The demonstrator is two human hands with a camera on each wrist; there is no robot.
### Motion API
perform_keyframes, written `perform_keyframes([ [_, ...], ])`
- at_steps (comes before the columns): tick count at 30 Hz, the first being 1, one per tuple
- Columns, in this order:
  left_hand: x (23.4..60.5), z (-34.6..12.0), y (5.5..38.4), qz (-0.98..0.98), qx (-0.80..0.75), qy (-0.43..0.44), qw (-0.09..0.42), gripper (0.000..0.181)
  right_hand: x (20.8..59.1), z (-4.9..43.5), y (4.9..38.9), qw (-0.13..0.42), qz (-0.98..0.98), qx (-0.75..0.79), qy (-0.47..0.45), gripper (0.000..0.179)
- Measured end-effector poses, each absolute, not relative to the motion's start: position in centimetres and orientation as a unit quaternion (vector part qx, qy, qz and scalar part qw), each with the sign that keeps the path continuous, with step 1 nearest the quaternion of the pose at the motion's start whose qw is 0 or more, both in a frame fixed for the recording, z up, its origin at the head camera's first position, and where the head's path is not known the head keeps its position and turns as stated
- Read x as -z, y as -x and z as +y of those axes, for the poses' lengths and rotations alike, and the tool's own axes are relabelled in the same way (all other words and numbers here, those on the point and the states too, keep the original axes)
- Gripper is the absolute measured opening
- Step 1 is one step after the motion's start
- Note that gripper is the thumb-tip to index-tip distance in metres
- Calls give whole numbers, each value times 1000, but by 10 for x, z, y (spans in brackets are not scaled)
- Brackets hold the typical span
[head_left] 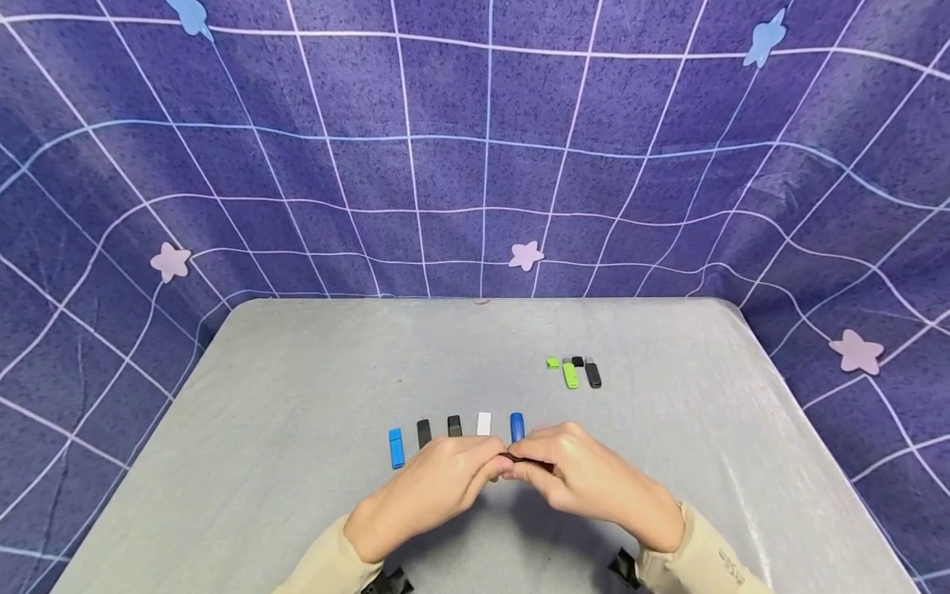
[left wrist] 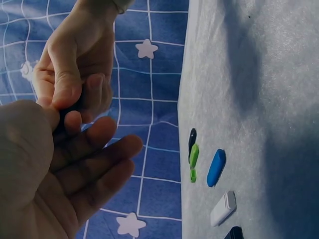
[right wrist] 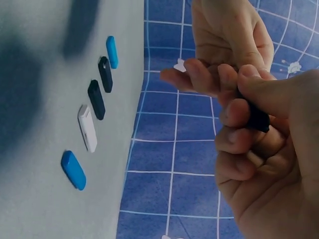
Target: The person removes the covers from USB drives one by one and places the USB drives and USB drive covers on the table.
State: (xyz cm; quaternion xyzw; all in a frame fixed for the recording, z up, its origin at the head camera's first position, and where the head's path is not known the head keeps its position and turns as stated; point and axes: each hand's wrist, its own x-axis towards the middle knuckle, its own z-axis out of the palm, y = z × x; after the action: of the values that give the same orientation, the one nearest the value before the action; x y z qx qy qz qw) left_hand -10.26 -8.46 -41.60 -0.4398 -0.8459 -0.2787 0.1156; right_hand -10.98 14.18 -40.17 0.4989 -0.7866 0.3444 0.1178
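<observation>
Both hands meet above the near middle of the table around a black USB flash drive (right wrist: 257, 118), mostly hidden by fingers. The right hand (head_left: 594, 474) grips its body between thumb and curled fingers. At its other end, the left hand (head_left: 441, 474) pinches with thumb and forefinger, its remaining fingers spread loosely in the left wrist view. Just beyond the hands lies a row of capped drives: a light blue one (head_left: 397, 448), a black one (head_left: 424, 432), another black one (head_left: 454, 426), a white one (head_left: 484, 424) and a darker blue one (head_left: 517, 426).
Farther back at right lie an uncapped green drive (head_left: 570, 375) with a green cap (head_left: 552, 362) and an uncapped black drive (head_left: 593, 374) with a black cap (head_left: 577, 361). A purple star-patterned curtain (head_left: 445, 165) surrounds the grey-covered table (head_left: 297, 363).
</observation>
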Motion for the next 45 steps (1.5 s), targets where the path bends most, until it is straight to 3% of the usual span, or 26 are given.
perform_keyframes([
  [7, 414, -83, 102, -843, 258, 442, 166, 29, 401, 141, 110, 129, -782, -352, -498, 14],
  [10, 415, -91, 104, -852, 254, 426, 167, 23, 401, 147, 111, 130, -782, -369, -485, 8],
  [16, 416, -121, 110, -869, 277, 374, 165, 2, 400, 176, 114, 191, -806, -382, -409, 26],
  [19, 415, -127, 113, -873, 278, 370, 156, 10, 401, 183, 116, 207, -829, -369, -365, 23],
  [24, 413, -126, 115, -883, 261, 359, 156, 22, 401, 185, 116, 183, -864, -359, -304, 19],
  [31, 412, -121, 121, -875, 248, 376, 176, 21, 403, 184, 119, 142, -870, -385, -273, 20],
  [41, 402, -114, 132, -859, 256, 391, 210, 30, 401, 183, 124, 133, -873, -427, -194, 15],
  [45, 398, -109, 138, -853, 269, 386, 224, 26, 399, 181, 129, 140, -875, -433, -165, 11],
])
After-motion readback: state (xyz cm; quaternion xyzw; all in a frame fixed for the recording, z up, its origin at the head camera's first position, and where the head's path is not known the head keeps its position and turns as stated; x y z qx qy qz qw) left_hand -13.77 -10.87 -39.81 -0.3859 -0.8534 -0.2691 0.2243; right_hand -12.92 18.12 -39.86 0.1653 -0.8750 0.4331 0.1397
